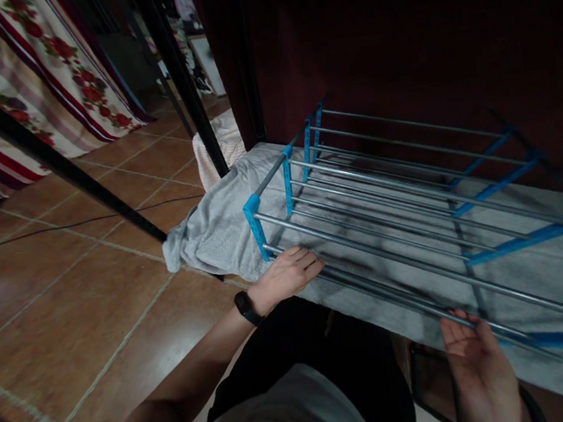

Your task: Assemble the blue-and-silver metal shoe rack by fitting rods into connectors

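Observation:
A rack of thin metal rods [364, 236] with blue plastic end brackets [254, 224] lies across a grey blanket [222, 224], looking like a shoe rack. My left hand [291, 274], black band at the wrist, is closed over the near rod close to the left bracket. Farther right along the near edge, my right hand [478, 358] is palm up, its fingers curled under the same rod and its thumb at the near side. One loose-looking rod end [547, 349] shows just beyond that hand. Dark blur hides part of the rack's right end.
Behind the rack rises a dark wooden panel [369, 47]. A slanting black metal pole [76, 172] and an upright black post [187, 80] stand left. A cable [86, 220] crosses the tiled floor [84, 299]. A floral curtain [46, 74] hangs at the upper left.

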Tool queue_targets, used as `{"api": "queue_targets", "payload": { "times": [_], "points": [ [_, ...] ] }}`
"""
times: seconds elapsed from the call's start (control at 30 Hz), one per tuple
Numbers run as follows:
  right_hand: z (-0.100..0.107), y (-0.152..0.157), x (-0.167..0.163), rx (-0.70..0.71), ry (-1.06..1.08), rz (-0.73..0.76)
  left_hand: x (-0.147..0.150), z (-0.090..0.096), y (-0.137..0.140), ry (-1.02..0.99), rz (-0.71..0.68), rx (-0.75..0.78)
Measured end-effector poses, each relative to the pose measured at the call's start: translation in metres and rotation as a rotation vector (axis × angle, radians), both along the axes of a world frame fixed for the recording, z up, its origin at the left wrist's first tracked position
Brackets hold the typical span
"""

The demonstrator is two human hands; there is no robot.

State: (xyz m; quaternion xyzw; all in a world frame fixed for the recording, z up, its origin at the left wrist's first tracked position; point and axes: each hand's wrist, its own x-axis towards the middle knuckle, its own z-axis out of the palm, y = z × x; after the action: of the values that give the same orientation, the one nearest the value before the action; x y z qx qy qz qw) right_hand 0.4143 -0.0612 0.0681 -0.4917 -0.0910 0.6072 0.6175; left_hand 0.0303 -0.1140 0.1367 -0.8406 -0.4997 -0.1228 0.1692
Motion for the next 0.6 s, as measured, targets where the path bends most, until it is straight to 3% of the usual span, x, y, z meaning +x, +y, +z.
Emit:
{"api": "queue_targets", "payload": {
  "times": [0.2,0.4,0.6],
  "points": [
    [-0.003,-0.004,-0.008,0.095,-0.07,0.041,-0.009,-0.009,-0.006,-0.063,-0.016,0.004],
    [0.015,-0.003,-0.037,0.154,-0.046,0.095,-0.039,-0.032,-0.003,-0.098,-0.069,0.13],
    [0.025,0.001,-0.041,0.217,0.006,0.106,-0.061,-0.054,0.0,-0.109,-0.122,0.067]
  ]
}}
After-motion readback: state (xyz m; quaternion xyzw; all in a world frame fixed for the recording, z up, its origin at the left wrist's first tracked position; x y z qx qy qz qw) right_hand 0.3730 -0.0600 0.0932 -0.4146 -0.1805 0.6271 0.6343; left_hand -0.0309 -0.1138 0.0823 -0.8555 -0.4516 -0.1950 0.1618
